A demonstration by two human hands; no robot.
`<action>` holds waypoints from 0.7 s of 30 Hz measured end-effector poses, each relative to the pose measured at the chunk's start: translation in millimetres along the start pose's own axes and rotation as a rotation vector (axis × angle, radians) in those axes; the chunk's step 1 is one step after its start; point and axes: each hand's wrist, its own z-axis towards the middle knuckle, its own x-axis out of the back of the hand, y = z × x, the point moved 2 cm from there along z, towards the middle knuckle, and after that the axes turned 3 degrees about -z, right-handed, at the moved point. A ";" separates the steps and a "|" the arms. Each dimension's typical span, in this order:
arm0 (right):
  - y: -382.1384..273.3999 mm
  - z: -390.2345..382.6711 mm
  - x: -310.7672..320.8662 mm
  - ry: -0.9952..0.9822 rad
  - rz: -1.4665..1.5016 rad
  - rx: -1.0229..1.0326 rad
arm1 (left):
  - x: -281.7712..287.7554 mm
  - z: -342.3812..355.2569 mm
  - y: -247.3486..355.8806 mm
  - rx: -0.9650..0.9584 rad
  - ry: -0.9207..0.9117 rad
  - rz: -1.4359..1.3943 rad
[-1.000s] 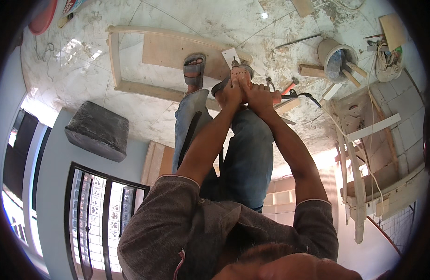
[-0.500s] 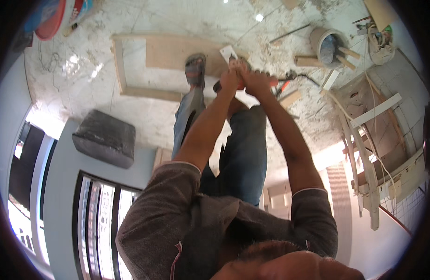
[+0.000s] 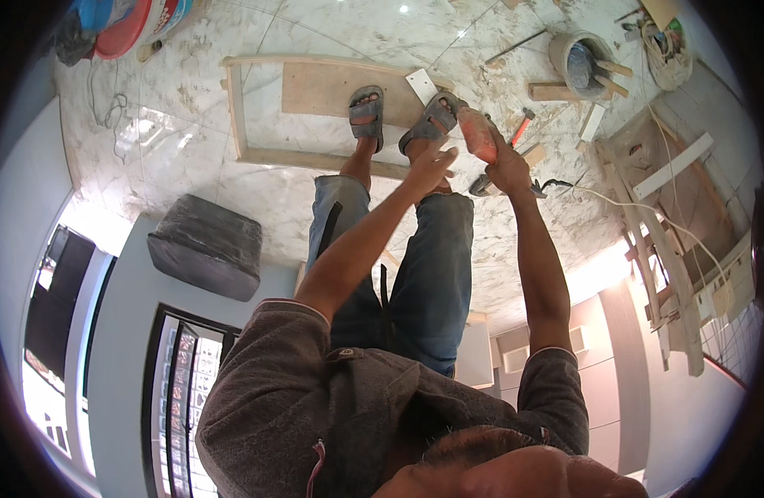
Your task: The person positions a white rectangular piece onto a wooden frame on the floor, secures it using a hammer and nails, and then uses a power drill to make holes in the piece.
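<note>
My right hand (image 3: 509, 170) is closed round an orange corded power tool (image 3: 479, 137), held up beside my right foot. Its exact kind is hard to make out; its narrow end points away from me. A dark part (image 3: 481, 184) shows below the hand. My left hand (image 3: 432, 172) is off the tool, empty, its fingers apart, above my right shin. A white flat piece with small holes (image 3: 420, 85) lies at the edge of a brown board (image 3: 320, 90), near my right sandal (image 3: 430, 122).
A pale wooden frame (image 3: 239, 124) lies round my feet. A red-handled tool (image 3: 523, 123), a bucket (image 3: 566, 56) with wooden handles and loose wood strips lie to the right. A pale cord (image 3: 631, 203) runs right, towards stacked timber (image 3: 664, 274). A dark block-shaped object (image 3: 206, 247) stands left.
My left hand has let go of the power tool and drawn back. My right hand has moved right and nearer with the tool, away from the white piece.
</note>
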 end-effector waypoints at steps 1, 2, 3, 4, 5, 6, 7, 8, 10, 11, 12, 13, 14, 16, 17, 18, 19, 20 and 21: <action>12.4 -6.8 -2.7 0.017 0.002 -0.018 | 18.5 -5.3 -11.5 0.022 -0.036 -0.047; 22.3 -12.1 -4.2 0.030 0.001 -0.022 | 42.5 -11.5 -23.1 0.040 -0.059 -0.099; 29.7 -17.8 -5.8 0.042 -0.001 -0.030 | 70.0 -13.7 -32.1 0.036 -0.008 -0.041; 33.0 -26.3 -2.6 0.018 -0.008 -0.055 | 103.4 -25.2 -39.4 -0.058 -0.020 -0.205; 39.4 -33.8 -5.0 0.015 -0.005 -0.058 | 135.5 -35.4 -42.5 -0.054 0.059 -0.163; 47.2 -39.5 -7.2 0.016 -0.001 -0.059 | 166.7 -43.9 -41.9 -0.054 0.137 -0.120; 53.9 -43.5 -9.4 0.012 0.000 -0.057 | 196.5 -53.7 -41.9 -0.053 0.221 -0.080; 59.0 -47.1 -12.7 0.002 0.001 -0.053 | 224.6 -66.0 -43.3 -0.047 0.308 -0.040; 70.2 -50.6 -20.7 -0.018 0.000 -0.045 | 259.3 -87.6 -32.3 0.023 0.556 0.067; 77.1 -50.0 -27.9 -0.013 0.003 -0.037 | 275.6 -102.1 -31.4 0.023 0.577 0.073; 85.4 -48.7 -39.1 -0.007 0.007 -0.033 | 276.9 -114.1 -25.7 0.039 0.646 0.163; 89.3 -48.8 -45.1 -0.003 0.010 -0.023 | 277.5 -125.1 -26.3 0.076 0.716 0.211; 94.1 -47.2 -51.1 -0.016 0.003 -0.016 | 275.3 -132.6 -28.2 0.082 0.741 0.236; 102.3 -41.2 -63.5 -0.041 -0.009 0.002 | 258.8 -140.9 -36.4 0.074 0.765 0.255; 109.0 -36.1 -68.7 -0.034 -0.002 0.016 | 244.8 -141.8 -42.9 0.060 0.762 0.249; 115.7 -29.8 -73.2 -0.027 0.007 0.030 | 229.6 -140.7 -49.8 0.046 0.758 0.245; 121.9 -29.8 -85.4 -0.036 0.018 0.050 | 212.0 -141.3 -58.4 0.040 0.768 0.231; 124.9 -33.4 -83.1 0.027 0.026 0.123 | 199.5 -138.9 -71.3 -0.001 0.754 0.299; 127.7 -37.9 -88.6 0.009 0.031 0.143 | 185.9 -138.0 -85.1 -0.040 0.739 0.369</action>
